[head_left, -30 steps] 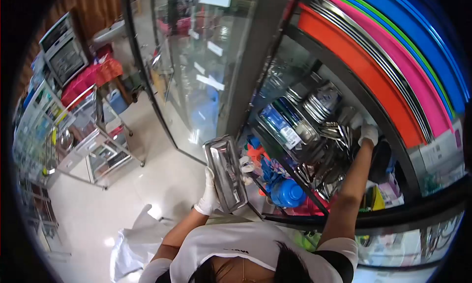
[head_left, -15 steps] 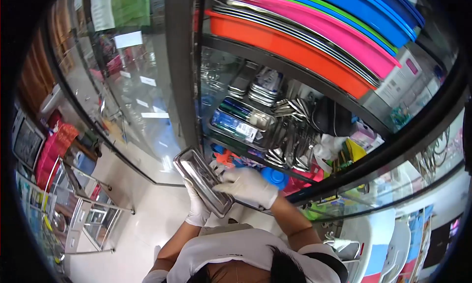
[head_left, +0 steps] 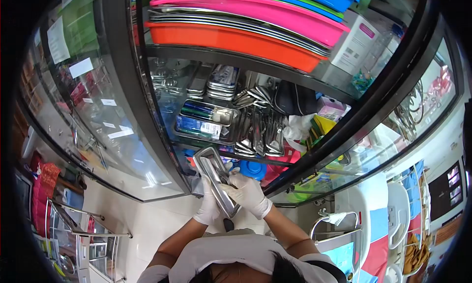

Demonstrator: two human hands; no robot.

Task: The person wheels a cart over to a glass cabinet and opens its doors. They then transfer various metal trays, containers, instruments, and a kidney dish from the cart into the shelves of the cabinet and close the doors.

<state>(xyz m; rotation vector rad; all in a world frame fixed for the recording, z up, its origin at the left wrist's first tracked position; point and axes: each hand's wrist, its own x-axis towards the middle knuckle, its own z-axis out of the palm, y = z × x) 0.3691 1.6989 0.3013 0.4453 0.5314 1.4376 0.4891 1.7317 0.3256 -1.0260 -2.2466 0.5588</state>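
A long, shallow stainless steel tray (head_left: 205, 161) is held tilted in front of my body, in front of the open cabinet. My left hand (head_left: 208, 205), in a white glove, grips the tray's left side from below. On the right side, my gloved right hand (head_left: 251, 194) has its bent fingers against the tray's edge and over its inside. Whether anything small lies under those fingers is hidden. Just behind the right hand sits a blue round-lidded container (head_left: 252, 170) on the lower shelf.
Metal instruments (head_left: 258, 133), small stacked trays (head_left: 222, 83) and a tray of blue packets (head_left: 199, 127) fill the middle shelf. Above are stacked pink (head_left: 246, 15) and orange basins (head_left: 236, 44). Glass doors (head_left: 108, 115) stand open on both sides. A trolley (head_left: 88, 234) is at left.
The view has turned right, so the cabinet appears shifted left. My right hand has come in from above the tray and closed against its right side. The left hand keeps its hold.
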